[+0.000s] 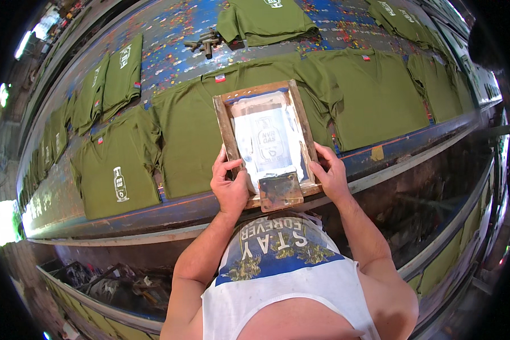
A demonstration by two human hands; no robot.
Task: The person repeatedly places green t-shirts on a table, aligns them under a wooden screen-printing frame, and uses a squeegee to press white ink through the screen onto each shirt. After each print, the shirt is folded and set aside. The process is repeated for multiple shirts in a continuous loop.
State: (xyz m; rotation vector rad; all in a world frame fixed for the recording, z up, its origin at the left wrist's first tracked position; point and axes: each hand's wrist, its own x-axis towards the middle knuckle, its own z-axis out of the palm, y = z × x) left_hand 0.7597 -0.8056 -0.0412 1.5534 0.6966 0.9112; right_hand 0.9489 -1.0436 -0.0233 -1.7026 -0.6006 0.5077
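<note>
Over a blue, speckled surface (173, 56), a person's left hand (230, 184) grips the left rail of a wooden frame (226, 127) while the right hand (331, 173) clasps its right rail. The frame, its pale mesh (266, 124) showing a bottle design, overlaps a plain green shirt (187, 127) in view; whether the 2 touch cannot be told. A stained flat blade (280, 192) sits at the frame's near end. At left, 1 printed shirt (96, 170) bears a white bottle; farther back lie dark tubes (208, 44).
</note>
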